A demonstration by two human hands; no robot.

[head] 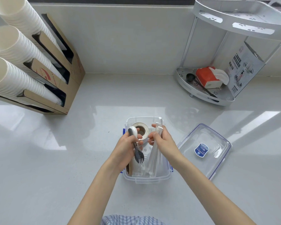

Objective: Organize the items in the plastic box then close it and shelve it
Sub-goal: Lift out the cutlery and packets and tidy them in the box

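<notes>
A clear plastic box (146, 180) with blue latches stands open on the counter in front of me. Over it, my left hand (126, 147) grips a black fork (139, 155) together with a white spoon (133, 131). My right hand (164, 141) is closed around a bundle of white wrapped straws (152, 161) that stands slanted in the box. A roll of white tape (142, 129) sits at the box's far end. The clear lid (206, 150), blue-edged with a blue sticker, lies flat to the right of the box.
A white two-tier corner rack (201, 93) stands at the back right, holding an orange tissue pack (207, 77), a black scoop and a printed box. A cardboard holder (68, 88) with stacks of white paper cups is at the left.
</notes>
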